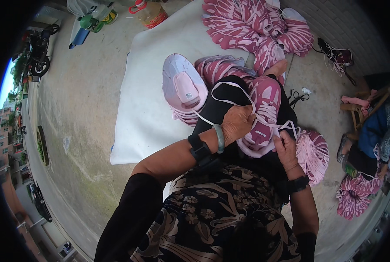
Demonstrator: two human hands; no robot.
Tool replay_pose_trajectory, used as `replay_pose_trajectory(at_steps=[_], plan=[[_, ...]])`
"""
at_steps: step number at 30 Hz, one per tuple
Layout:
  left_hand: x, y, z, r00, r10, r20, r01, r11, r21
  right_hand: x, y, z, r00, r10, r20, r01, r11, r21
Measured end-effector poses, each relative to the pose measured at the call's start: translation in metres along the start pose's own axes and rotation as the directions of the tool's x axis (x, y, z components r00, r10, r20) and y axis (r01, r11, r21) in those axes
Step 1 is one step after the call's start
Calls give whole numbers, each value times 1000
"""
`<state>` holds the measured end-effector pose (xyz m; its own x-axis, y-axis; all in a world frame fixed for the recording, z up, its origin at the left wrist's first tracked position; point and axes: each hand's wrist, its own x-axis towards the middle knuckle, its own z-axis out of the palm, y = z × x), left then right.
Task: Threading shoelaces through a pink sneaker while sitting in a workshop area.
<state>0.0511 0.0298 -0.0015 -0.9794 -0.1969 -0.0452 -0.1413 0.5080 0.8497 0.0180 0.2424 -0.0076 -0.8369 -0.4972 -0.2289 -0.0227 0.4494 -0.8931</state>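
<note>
the pink shoe upper (264, 115) lies on your lap, long axis running away from you, toe end nearest. your left hand (237, 124) is clamped on its left side; your right hand (286, 150) pinches the white lace (230, 85) at the near right edge.

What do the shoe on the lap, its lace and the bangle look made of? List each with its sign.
Shoe: pink and white knit or mesh fabric, matte, going by its patterned weave.
Lace: flat white woven cord, limp and looping.
Bangle on the left wrist: pale green, smooth and glossy, perhaps jade or glass; the material cannot be told apart.
</note>
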Motion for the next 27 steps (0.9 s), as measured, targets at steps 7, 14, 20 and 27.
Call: replay_pose_trajectory(at_steps=[7, 14, 20, 27], plan=[[6, 9, 6, 971, -89, 222, 22, 958, 287, -6, -28, -1, 998, 37, 49, -26, 979, -205], [-28, 29, -11, 952, 255, 170, -288, 933, 217, -6, -35, 14, 862, -503, 58, 448, 703, -552], [-17, 6, 12, 986, 129, 102, -151, 958, 243, 16, -37, 32, 860, -487, 151, 475, 660, -582], [-5, 5, 6, 980, 88, 178, -121, 976, 179, 16, -78, 38, 891, -418, 177, 413, 581, -702]])
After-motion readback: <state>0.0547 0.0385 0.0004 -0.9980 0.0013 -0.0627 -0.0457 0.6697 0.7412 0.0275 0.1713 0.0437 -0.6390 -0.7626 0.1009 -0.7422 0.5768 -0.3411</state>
